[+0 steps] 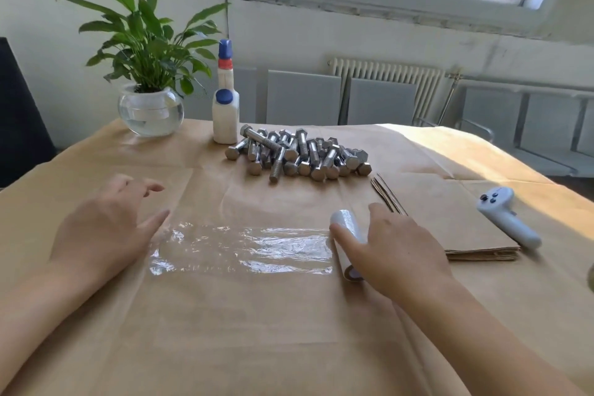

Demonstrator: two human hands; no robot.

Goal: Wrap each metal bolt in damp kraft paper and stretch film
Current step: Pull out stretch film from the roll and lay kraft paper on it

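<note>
Right grip (390, 244) curls round stretch film roll (345, 244), anchoring it; left grip (109, 222) relaxed, empty, beside film strip (241, 249).

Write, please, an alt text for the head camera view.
A right hand holds a stretch film roll, film strip laid leftward toward the open left hand on a paper-covered table. Behind: bolts, kraft sheets.

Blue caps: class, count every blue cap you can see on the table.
2. One blue cap tops the tall bottle at the table's far edge; the other blue cap sits on the shorter white bottle just in front. None seems hidden.
</note>
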